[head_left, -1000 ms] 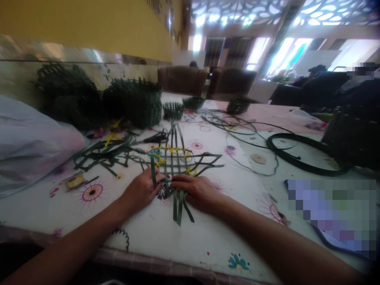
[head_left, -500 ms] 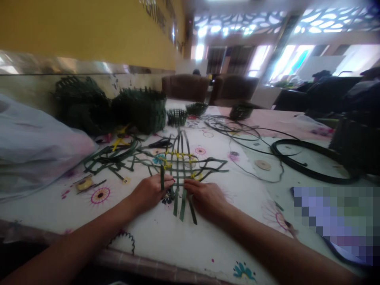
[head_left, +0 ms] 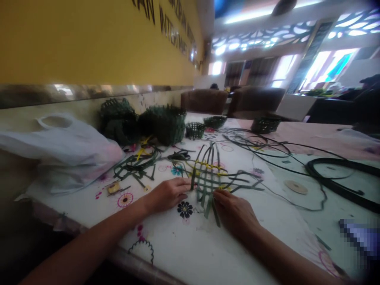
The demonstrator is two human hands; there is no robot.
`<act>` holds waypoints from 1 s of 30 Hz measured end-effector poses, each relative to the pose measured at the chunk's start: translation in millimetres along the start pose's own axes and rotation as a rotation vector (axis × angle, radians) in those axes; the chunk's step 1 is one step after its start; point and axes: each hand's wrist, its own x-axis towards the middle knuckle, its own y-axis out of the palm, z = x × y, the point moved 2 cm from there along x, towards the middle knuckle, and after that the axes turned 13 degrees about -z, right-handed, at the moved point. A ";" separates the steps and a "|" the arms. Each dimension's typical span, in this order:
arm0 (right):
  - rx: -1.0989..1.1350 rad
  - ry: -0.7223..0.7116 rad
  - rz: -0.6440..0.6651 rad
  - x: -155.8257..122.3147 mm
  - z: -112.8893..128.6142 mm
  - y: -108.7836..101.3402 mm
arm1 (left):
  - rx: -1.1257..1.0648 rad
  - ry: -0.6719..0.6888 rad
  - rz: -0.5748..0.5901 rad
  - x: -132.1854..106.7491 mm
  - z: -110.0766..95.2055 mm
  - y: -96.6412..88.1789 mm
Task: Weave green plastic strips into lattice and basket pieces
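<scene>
A flat open weave of green plastic strips [head_left: 210, 183], tied with yellow pieces along its edges, lies on the table in front of me. At its left side my left hand [head_left: 170, 194] has its fingers pinched together, with the tips at a short upright green strip [head_left: 193, 179]. My right hand [head_left: 234, 209] rests at the near right corner, its thumb and fingers closed on the woven edge. Loose strip ends stick out of the weave on its far, right and near sides. What lies under the right fingers is hidden.
Cut green strips [head_left: 135, 168] and scissors [head_left: 180, 155] lie to the left. Behind are dark green woven baskets [head_left: 166, 124] and a white plastic bag [head_left: 74, 152]. Coiled strip [head_left: 311, 168] and a round tan disc [head_left: 296, 187] lie to the right.
The camera view has turned left, so everything appears farther right and lower. My left hand has drawn back leftward from the weave's near middle; my right hand stays at the near right corner.
</scene>
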 end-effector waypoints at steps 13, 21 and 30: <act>0.058 0.023 -0.094 -0.3 -4.0 2.5 | 0.637 -0.880 -0.238 -43.1 153.7 -145.1; -0.028 0.054 -0.072 0.2 -5.0 7.7 | 0.625 -0.860 -0.094 -25.0 196.9 -123.7; 0.082 0.065 -0.033 3.0 -5.6 1.8 | 0.698 -0.903 0.077 17.0 250.1 -68.6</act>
